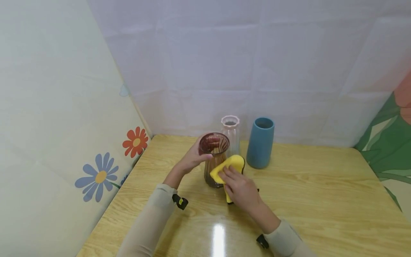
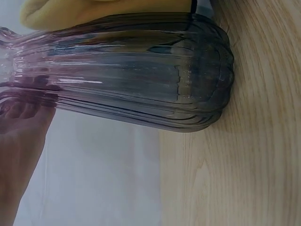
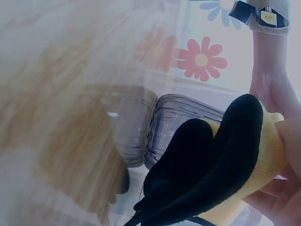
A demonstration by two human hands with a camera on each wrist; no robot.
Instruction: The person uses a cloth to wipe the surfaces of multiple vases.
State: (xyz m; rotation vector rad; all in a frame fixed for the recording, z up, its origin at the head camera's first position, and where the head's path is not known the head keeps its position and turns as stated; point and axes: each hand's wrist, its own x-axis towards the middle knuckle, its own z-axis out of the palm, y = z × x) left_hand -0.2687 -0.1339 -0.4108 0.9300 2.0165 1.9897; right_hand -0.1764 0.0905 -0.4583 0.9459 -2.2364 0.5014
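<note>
A ribbed glass vase, purplish at the rim and smoky grey at the base, stands on the wooden table in the head view. My left hand grips it around the neck from the left side. On the vase's right side, my right hand holds a yellow cloth with a dark edge, its fingers pressing the cloth against the glass. The right wrist view shows the black side of the cloth hanging in folds below that hand. Ribs and base of the vase fill much of the left wrist view.
Just behind the glass vase is a pale pink, clear vase with a scalloped rim. A matte blue vase stands to its right. The wooden table meets a white hanging sheet at the back and a flower-printed one at left.
</note>
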